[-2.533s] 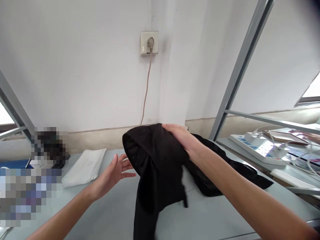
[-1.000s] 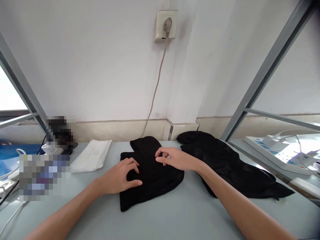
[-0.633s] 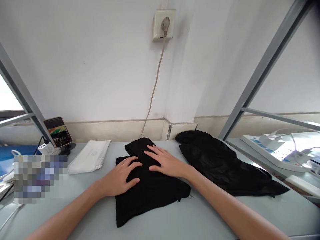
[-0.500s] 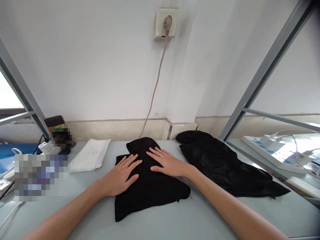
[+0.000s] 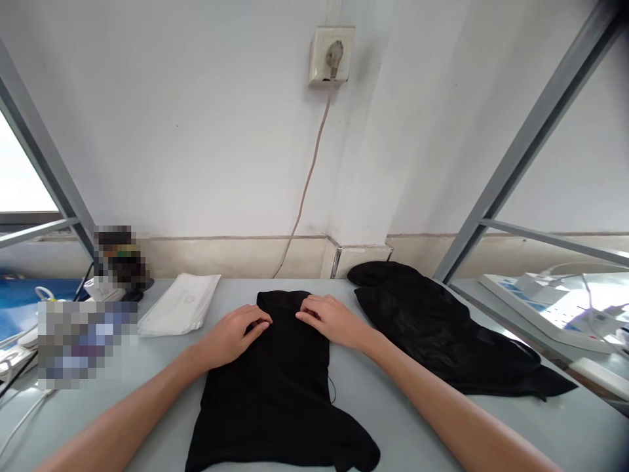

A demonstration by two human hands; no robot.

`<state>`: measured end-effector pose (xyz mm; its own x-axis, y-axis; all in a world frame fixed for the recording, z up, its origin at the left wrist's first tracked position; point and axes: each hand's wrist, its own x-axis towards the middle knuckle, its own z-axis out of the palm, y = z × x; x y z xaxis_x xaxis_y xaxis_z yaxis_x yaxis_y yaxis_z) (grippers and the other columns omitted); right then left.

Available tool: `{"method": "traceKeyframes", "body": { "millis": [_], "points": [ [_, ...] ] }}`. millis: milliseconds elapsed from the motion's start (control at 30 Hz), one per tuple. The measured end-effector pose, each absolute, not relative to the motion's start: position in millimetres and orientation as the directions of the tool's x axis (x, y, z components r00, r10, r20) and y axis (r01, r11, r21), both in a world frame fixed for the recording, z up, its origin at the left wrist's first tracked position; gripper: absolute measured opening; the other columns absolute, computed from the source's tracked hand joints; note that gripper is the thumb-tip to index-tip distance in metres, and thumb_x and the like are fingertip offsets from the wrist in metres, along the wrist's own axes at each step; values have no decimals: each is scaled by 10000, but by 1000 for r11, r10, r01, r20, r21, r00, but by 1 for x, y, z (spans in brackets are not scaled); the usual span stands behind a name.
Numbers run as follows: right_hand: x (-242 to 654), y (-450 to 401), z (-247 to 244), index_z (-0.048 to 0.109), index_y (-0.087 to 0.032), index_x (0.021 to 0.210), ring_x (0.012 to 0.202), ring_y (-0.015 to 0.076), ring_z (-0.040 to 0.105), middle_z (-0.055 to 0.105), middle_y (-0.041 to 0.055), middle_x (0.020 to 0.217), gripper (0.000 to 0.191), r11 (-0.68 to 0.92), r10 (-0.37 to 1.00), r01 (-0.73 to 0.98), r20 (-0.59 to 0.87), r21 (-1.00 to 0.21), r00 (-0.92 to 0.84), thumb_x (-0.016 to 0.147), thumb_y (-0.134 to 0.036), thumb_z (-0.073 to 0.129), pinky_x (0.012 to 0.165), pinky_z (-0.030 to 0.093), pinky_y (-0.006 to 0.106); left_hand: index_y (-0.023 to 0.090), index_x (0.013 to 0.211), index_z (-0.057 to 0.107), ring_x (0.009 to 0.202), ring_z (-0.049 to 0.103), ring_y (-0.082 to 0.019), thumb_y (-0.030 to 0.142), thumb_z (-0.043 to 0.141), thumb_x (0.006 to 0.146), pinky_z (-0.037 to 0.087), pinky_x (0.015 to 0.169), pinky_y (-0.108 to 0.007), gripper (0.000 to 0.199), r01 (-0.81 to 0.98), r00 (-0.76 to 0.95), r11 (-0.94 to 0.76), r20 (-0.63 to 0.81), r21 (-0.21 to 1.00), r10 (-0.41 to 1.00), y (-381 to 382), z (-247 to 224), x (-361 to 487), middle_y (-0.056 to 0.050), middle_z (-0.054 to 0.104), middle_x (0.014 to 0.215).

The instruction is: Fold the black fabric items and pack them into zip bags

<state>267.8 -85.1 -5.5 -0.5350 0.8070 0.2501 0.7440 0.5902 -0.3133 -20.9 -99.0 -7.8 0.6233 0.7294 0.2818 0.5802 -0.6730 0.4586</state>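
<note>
A piece of black cloth (image 5: 280,406) lies in front of me on the table, its kind unclear, with a wide lower end and a narrower far end. My left hand (image 5: 236,335) is closed on its left side, thumb and forefinger pinched on the fabric. Across from it, my right hand (image 5: 331,320) pinches the cloth near its upper right edge, fingers bent together. A thin loose thread sticks out along the right side of the cloth. To the right of my right hand rests a second crumpled black cloth (image 5: 432,334).
White flat bags (image 5: 181,305) lie stacked at the left on the grey table (image 5: 162,400). Farther left are a blurred patch, a dark object on a stand and cables. A power cord (image 5: 312,170) hangs from the wall socket (image 5: 331,56). Metal posts (image 5: 531,137) frame both sides.
Both hands have gone from lying flat with spread fingers to pinching the cloth. The cloth has shifted toward me and its folded top is more spread out.
</note>
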Motion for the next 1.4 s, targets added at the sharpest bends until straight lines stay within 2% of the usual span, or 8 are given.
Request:
{"method": "traceKeyframes", "body": {
  "millis": [167, 300, 400, 567, 767, 1000, 1200, 1400],
  "points": [
    [270, -79, -24, 611, -233, 1225, 1209, 310, 585, 662, 125, 1285, 269, 511, 835, 842, 328, -171, -441, 1064, -378, 452, 1004, 435, 441, 296, 1324, 636, 1335, 562, -253, 412, 418, 1103, 414, 1159, -456, 332, 612, 645, -700, 282, 367, 711, -99, -16, -22, -39, 648, 1421],
    [273, -69, -34, 449, -177, 1491, 1424, 394, 417, 482, 203, 1553, 554, 324, 928, 881, 297, -344, -225, 1016, -459, 498, 1139, 332, 528, 306, 1369, 624, 1293, 593, -253, 441, 397, 1106, 433, 1133, -443, 373, 625, 627, -671, 256, 398, 736, -101, -11, -22, -25, 677, 1395],
    [277, -62, -35, 511, -169, 1431, 1306, 389, 505, 644, 184, 1341, 537, 254, 961, 831, 225, -495, -159, 987, -471, 525, 1100, 362, 511, 323, 1325, 636, 1124, 659, -232, 453, 353, 1112, 495, 1027, -394, 377, 639, 566, -618, 265, 458, 781, -102, -6, -23, -5, 756, 1176],
    [280, -61, -28, 648, -216, 1073, 857, 247, 623, 673, 37, 840, 309, 256, 963, 711, 111, -655, -244, 958, -492, 570, 770, 463, 351, 267, 1445, 531, 1311, 534, -306, 523, 386, 1084, 428, 1089, -489, 466, 762, 411, -530, 355, 371, 840, -88, -20, -27, -87, 617, 1428],
    [277, -70, -10, 538, -233, 834, 635, 127, 458, 543, -42, 764, 311, 202, 919, 484, -5, -852, -394, 880, -511, 671, 570, 353, 251, 202, 1397, 575, 1018, 671, -271, 549, 479, 1017, 527, 896, -402, 524, 771, 297, -373, 227, 516, 927, -72, -29, -30, -103, 720, 1128],
    [282, -76, 1, 594, -227, 985, 537, 89, 405, 573, -46, 745, 357, -58, 900, 373, -209, -926, -381, 722, -347, 802, 469, 299, 229, 213, 886, 742, 809, 691, -261, 412, 695, 855, 495, 668, -321, 207, 764, 257, -309, 173, 566, 951, -68, -15, -37, -69, 741, 878],
    [271, -69, 1, 651, -201, 839, 588, 125, 463, 593, -10, 705, 271, 44, 981, 297, -15, -954, -195, 742, -417, 782, 500, 312, 252, 213, 1080, 691, 760, 671, -229, 429, 587, 951, 501, 720, -334, 272, 720, 86, -300, 349, 626, 933, -66, 6, -25, -46, 720, 858],
    [284, -79, 27, 715, -218, 1049, 507, 114, 415, 640, -16, 682, 465, 182, 951, 114, 146, -977, -271, 851, -639, 692, 532, 344, 278, 192, 983, 713, 398, 458, -114, 644, 493, 995, 396, 469, -252, 503, 282, 143, -429, 405, 858, 903, -81, 31, -25, 20, 617, 561]
  ]
}}
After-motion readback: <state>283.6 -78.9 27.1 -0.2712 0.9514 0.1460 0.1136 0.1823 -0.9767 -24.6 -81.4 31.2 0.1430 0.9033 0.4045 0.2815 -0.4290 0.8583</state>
